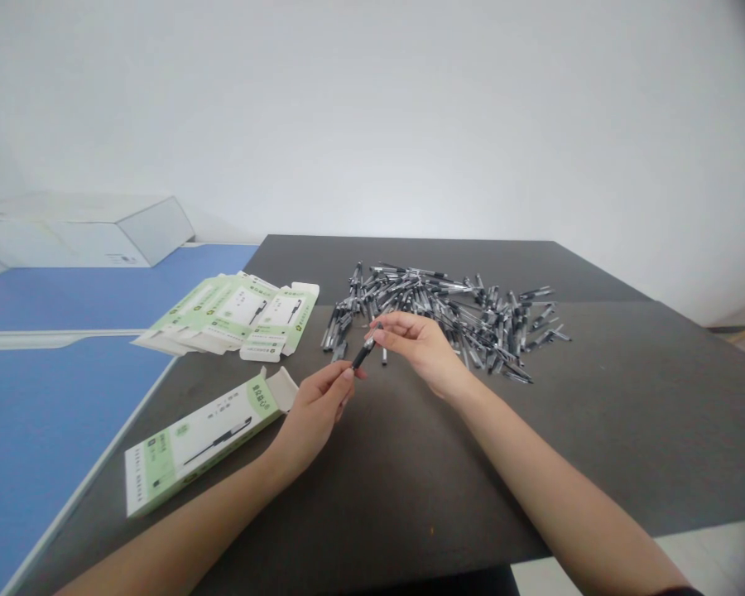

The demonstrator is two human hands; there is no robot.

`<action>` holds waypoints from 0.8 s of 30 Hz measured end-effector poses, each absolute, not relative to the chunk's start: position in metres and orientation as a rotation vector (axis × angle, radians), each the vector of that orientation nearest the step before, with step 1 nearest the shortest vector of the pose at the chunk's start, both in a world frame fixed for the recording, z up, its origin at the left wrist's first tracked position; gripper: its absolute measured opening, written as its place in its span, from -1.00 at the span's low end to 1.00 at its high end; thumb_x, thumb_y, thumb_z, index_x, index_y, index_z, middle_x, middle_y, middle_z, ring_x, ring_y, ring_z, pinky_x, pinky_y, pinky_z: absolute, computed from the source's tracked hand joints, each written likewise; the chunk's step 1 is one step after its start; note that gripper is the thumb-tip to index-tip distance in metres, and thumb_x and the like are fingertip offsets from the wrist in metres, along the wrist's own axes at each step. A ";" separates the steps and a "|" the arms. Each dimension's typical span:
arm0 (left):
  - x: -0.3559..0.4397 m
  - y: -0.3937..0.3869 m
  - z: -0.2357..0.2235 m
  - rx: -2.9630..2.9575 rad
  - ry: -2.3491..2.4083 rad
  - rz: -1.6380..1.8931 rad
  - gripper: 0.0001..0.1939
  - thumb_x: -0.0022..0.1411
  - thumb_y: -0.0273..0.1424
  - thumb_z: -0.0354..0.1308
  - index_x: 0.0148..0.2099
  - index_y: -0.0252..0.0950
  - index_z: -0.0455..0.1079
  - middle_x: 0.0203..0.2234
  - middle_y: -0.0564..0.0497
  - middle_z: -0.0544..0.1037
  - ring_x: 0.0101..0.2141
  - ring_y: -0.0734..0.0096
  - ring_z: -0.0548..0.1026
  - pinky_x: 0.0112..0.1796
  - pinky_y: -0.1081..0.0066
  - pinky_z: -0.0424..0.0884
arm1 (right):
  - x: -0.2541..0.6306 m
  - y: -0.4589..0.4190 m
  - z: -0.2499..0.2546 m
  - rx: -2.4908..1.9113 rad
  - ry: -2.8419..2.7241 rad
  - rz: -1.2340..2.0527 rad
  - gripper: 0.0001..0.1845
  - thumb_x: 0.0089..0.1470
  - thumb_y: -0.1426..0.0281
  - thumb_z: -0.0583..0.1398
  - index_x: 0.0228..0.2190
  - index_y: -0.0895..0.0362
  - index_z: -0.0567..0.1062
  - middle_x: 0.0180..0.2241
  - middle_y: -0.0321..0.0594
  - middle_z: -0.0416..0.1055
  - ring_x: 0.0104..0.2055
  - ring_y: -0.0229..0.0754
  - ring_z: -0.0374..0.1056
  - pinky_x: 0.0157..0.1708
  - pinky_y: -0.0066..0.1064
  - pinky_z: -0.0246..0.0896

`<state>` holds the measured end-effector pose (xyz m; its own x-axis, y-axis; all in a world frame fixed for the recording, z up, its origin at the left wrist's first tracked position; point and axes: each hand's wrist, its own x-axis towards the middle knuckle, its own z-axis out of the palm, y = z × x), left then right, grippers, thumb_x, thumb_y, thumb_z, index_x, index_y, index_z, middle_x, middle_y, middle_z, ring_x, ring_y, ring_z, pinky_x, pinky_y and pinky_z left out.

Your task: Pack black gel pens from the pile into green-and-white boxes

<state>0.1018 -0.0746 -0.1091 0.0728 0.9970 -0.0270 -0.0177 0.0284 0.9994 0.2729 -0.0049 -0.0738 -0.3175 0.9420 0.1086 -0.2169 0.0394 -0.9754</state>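
Over the dark table my left hand (321, 404) pinches the lower end of a black pen (363, 354), which is tilted up to the right. The fingertips of my right hand (417, 343) close on the pen's upper end. Whether more than one pen is in my fingers I cannot make out. Just beyond my hands spreads a large heap of black and clear pens (434, 298). Left of my left hand lies a green and white pen box (204, 443), its near-hand end flap open; what is inside does not show.
Several flat green and white cartons (236, 314) overlap at the table's left edge. A blue surface (50, 397) adjoins on the left, with a large white box (80, 232) at its back. The dark table (621, 397) extends right, and a white wall (410, 116) stands behind.
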 end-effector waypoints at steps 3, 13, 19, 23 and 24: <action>0.101 -0.075 -0.109 1.246 1.154 1.141 -0.64 0.28 -0.09 0.13 -0.22 -0.34 0.42 -0.62 0.21 0.14 -0.61 0.59 0.05 -0.60 0.50 -0.02 | 0.274 -0.006 -0.075 -0.801 -1.352 1.455 -0.70 -0.15 0.23 0.46 -0.37 0.13 0.62 -0.40 -0.29 0.59 -0.34 -0.29 0.45 -0.22 -0.41 0.29; 0.095 -0.082 -0.105 1.380 1.210 1.102 -0.65 0.32 -0.11 0.06 -0.23 -0.31 0.43 -0.61 0.20 0.13 -0.63 0.56 0.03 -0.60 0.47 -0.04 | 0.270 -0.021 -0.072 -0.791 -1.365 1.348 -0.61 -0.18 0.13 0.47 -0.40 0.15 0.58 -0.43 -0.27 0.56 -0.39 -0.28 0.41 -0.28 -0.40 0.30; 0.100 -0.083 -0.098 1.531 1.277 1.031 -0.62 0.38 -0.12 -0.04 -0.18 -0.30 0.45 -0.61 0.18 0.19 -0.62 0.51 0.15 -0.56 0.45 0.13 | 0.270 -0.030 -0.070 -0.832 -1.460 1.211 -0.68 -0.05 0.15 0.39 -0.38 0.13 0.55 -0.43 -0.26 0.53 -0.41 -0.27 0.37 -0.36 -0.41 0.27; 0.094 -0.086 -0.083 1.771 1.388 0.947 -0.51 0.43 -0.12 -0.14 0.16 -0.32 0.36 -0.21 -0.10 0.58 -0.14 0.22 0.54 -0.05 0.22 0.42 | 0.287 -0.029 -0.062 -0.851 -1.451 1.132 -0.72 -0.01 0.17 0.38 -0.38 0.12 0.56 -0.42 -0.26 0.55 -0.37 -0.25 0.42 -0.31 -0.40 0.33; 0.089 -0.088 -0.079 1.838 1.438 0.964 -0.46 0.42 -0.11 -0.12 0.27 -0.32 0.26 0.00 -0.18 0.55 0.05 0.15 0.48 0.10 0.14 0.35 | 0.293 -0.028 -0.060 -0.848 -1.414 1.104 -0.72 -0.02 0.18 0.39 -0.37 0.11 0.57 -0.41 -0.26 0.55 -0.37 -0.25 0.42 -0.30 -0.40 0.34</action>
<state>0.0886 -0.0881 -0.0786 0.1464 0.9736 0.1749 0.5322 -0.2266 0.8157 0.2932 -0.0284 -0.0602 -0.1460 0.9363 0.3193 -0.0826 0.3101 -0.9471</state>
